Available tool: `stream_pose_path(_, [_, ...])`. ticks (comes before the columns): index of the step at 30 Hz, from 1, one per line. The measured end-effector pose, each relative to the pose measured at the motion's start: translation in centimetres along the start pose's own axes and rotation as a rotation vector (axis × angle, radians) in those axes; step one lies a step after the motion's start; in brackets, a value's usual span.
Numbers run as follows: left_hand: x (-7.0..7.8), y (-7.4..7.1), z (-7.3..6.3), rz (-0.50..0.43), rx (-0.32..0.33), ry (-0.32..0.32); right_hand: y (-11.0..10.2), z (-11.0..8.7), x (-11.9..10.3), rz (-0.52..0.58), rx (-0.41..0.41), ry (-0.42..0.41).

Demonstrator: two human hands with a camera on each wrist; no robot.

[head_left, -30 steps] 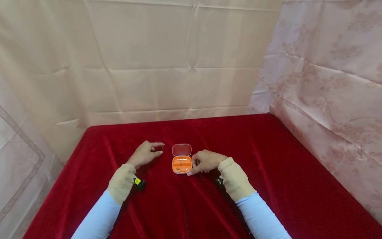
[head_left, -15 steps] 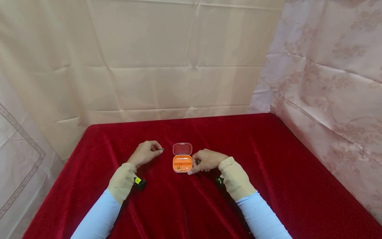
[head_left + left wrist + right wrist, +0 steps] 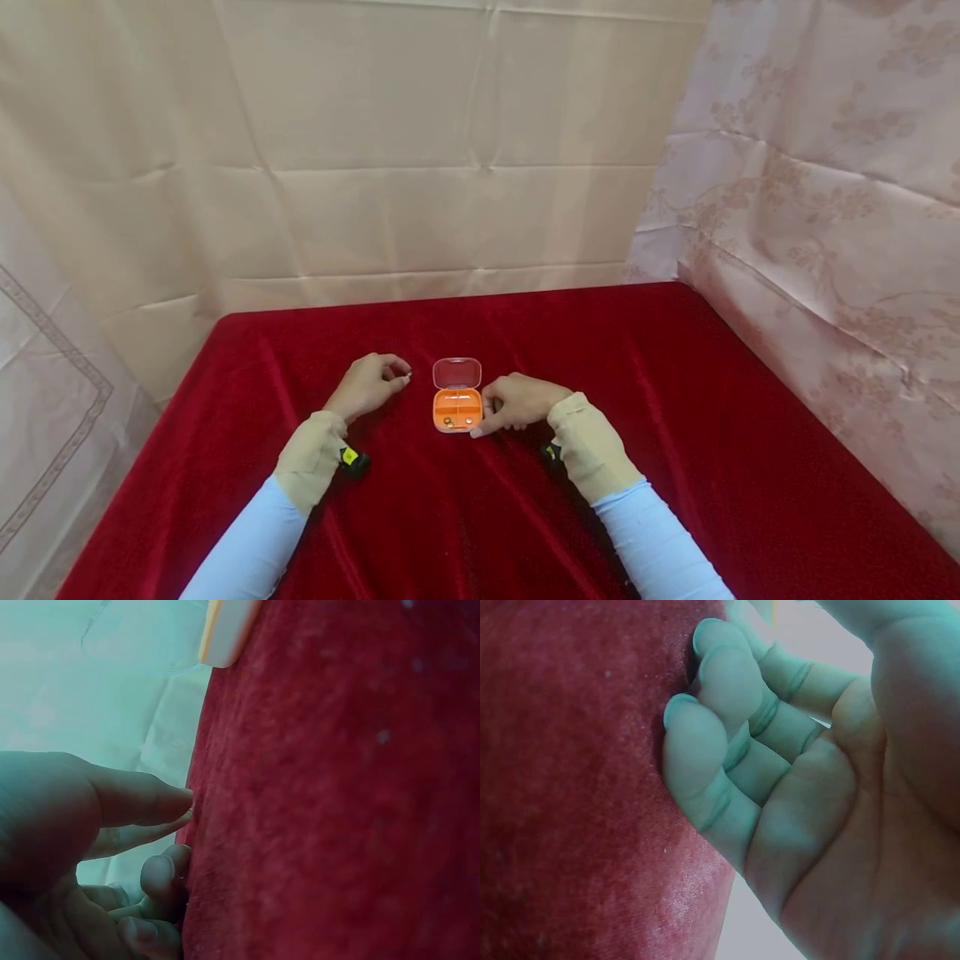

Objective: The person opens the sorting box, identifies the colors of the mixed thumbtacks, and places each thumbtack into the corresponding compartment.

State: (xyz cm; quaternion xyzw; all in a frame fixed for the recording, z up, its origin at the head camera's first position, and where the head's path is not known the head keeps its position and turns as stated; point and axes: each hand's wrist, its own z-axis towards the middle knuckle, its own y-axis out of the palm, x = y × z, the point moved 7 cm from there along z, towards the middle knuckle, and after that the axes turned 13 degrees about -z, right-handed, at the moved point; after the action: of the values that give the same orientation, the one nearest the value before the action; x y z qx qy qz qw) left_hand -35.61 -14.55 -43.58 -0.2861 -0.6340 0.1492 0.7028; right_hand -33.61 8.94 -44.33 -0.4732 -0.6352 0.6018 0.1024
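Note:
An orange pill box point(image 3: 458, 409) with divided compartments stands on the red cloth, its clear lid point(image 3: 457, 373) raised at the back. Small gold-coloured pieces point(image 3: 449, 423) lie in its front compartments. My right hand point(image 3: 525, 400) grips the box's right side, thumb at the front corner; the right wrist view shows its other fingers curled onto the cloth. Left of the box, my left hand point(image 3: 367, 386) pinches a tiny shiny piece point(image 3: 408, 374) between thumb and forefinger, close over the cloth. In the left wrist view the fingertips mostly hide that piece.
Red velvet cloth point(image 3: 600, 350) covers the table and shows soft creases. A beige curtain point(image 3: 450, 150) hangs behind the table, and a pink floral one point(image 3: 825, 208) along the right. In the left wrist view a box corner point(image 3: 225, 637) shows at the top.
My left thumb and forefinger, apart a second ago, have come together on the tiny piece, which looked green half a second ago. The right hand keeps its hold on the box.

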Motion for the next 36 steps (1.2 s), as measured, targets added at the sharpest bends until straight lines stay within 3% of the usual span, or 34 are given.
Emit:
stream_pose_path(19, [0.15,0.28,-0.05,0.006,0.034,0.006,0.0,-0.07,-0.02,-0.003,0.008,0.012])
stream_pose_path(28, [-0.68,-0.01,-0.01,-0.103,0.027,-0.056,0.13,0.02,0.03,0.0,0.003,0.01])
stream_pose_path(36, [-0.31,0.32,-0.2,-0.03,0.023,-0.039,0.09,0.11,-0.14,-0.004,-0.001,0.014])
